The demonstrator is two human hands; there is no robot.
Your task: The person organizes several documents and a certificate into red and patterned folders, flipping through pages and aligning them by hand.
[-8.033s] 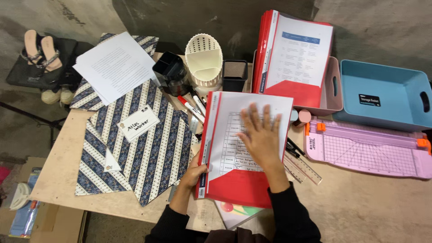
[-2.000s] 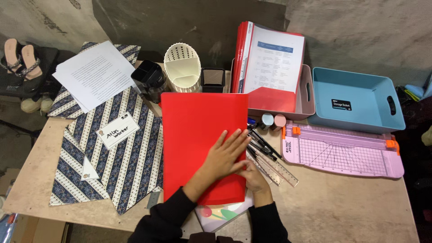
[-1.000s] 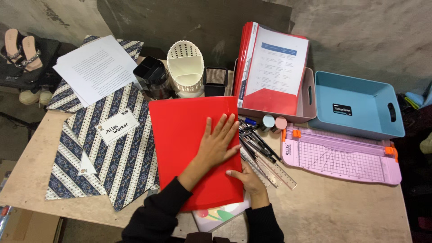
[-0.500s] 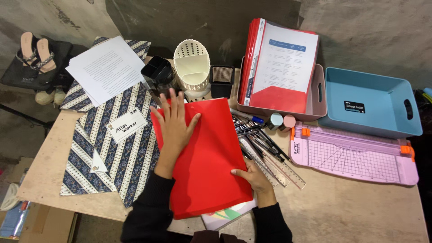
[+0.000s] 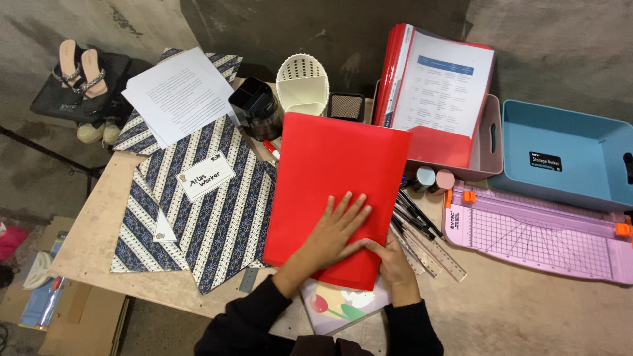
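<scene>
A closed red folder (image 5: 330, 178) lies flat on the wooden table (image 5: 527, 310), its plain back facing up. My left hand (image 5: 335, 231) rests palm down on its lower right part, fingers spread. My right hand (image 5: 393, 258) grips the folder's lower right edge, thumb on top. Under the folder's near edge peeks a white booklet with coloured shapes (image 5: 339, 306). Black pens and clear rulers (image 5: 422, 231) lie just right of the folder.
Striped blue patterned sheets (image 5: 204, 211) with a label and a stack of white papers (image 5: 178, 95) lie left. Pen holders (image 5: 303, 86) stand behind. A pink basket (image 5: 488, 142) holds upright red folders (image 5: 438, 86). A blue basket (image 5: 567, 155) and a pink paper trimmer (image 5: 541, 231) sit right.
The folder was turned over from its open document side to its red back. My left hand slid from the folder's upper left corner down to its lower right, beside my right hand.
</scene>
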